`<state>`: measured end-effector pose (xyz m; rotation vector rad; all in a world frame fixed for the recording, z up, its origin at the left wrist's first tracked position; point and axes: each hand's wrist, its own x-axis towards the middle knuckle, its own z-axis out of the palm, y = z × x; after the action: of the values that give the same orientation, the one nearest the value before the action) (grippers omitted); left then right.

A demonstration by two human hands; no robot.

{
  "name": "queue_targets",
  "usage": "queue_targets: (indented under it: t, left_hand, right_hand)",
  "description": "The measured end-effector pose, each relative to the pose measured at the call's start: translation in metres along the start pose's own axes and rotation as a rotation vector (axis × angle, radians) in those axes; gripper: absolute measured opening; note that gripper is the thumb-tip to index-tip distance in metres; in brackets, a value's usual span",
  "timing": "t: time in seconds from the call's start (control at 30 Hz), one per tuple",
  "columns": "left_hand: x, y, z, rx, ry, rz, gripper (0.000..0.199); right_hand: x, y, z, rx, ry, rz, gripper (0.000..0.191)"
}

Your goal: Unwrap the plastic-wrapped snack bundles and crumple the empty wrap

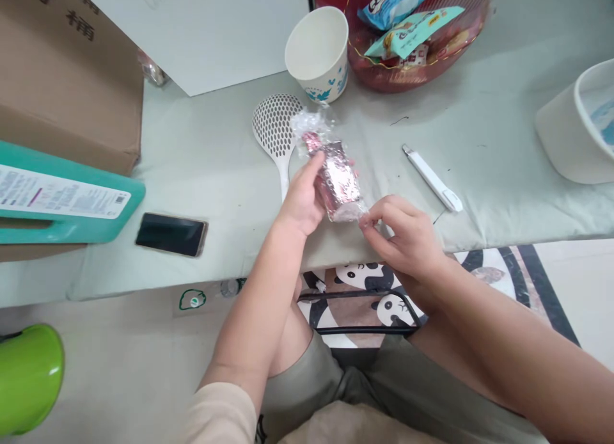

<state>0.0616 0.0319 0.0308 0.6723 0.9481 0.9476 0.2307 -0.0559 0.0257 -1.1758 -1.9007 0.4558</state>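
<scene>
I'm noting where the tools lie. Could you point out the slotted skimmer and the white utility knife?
Slotted skimmer [275, 121], head view, on its bowl.
White utility knife [432, 179], head view, on its handle.

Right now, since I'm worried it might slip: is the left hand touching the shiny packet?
Touching. The head view shows the left hand with its thumb on the front of the shiny packet.

A pale green cloth covers the table [215, 162]. The floor [125, 361] is light and a bit shiny. Past the table's edge there is a panda picture [362, 276]. A bright green tub [31, 380] sits on the floor. The light is soft.
</scene>
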Motion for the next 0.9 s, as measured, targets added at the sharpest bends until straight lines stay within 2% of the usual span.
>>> queue_targets:
  t: [0.13, 0.27, 0.33, 0.47, 0.53, 0.6, 0.67, 0.8, 0.9]
  left_hand:
    - [0.008, 0.013, -0.011, -0.019, 0.141, 0.055, 0.046]
    - [0.007, 0.019, -0.017, 0.007, 0.156, 0.074, 0.053]
    - [0.002, 0.02, -0.016, 0.048, 0.088, 0.022, 0.054]
    - [-0.015, 0.017, -0.014, 0.209, -0.141, -0.144, 0.05]
    - [-0.022, 0.014, -0.013, 0.273, -0.249, -0.217, 0.053]
    - [-0.024, 0.011, -0.012, 0.339, -0.36, -0.251, 0.054]
    - [-0.025, 0.008, -0.012, 0.418, -0.475, -0.24, 0.053]
    - [-0.023, 0.006, -0.014, 0.548, -0.621, -0.206, 0.043]
    - [-0.023, 0.007, -0.016, 0.587, -0.655, -0.18, 0.037]
  right_hand:
    - [-0.003, 0.004, 0.004, -0.114, -0.049, -0.137, 0.016]
    - [-0.003, 0.007, 0.002, -0.132, -0.163, -0.177, 0.016]
    - [-0.001, 0.009, -0.004, -0.046, -0.148, -0.154, 0.012]
    - [0.004, 0.017, -0.014, -0.028, 0.117, 0.076, 0.012]
    - [0.005, 0.022, -0.015, -0.071, 0.195, 0.162, 0.023]
    - [0.005, 0.025, -0.014, -0.074, 0.19, 0.223, 0.04]
    - [0.005, 0.026, -0.011, -0.055, 0.144, 0.29, 0.048]
    - [0.005, 0.025, -0.01, 0.063, 0.074, 0.444, 0.028]
    - [0.008, 0.025, -0.013, 0.26, 0.071, 0.527, 0.034]
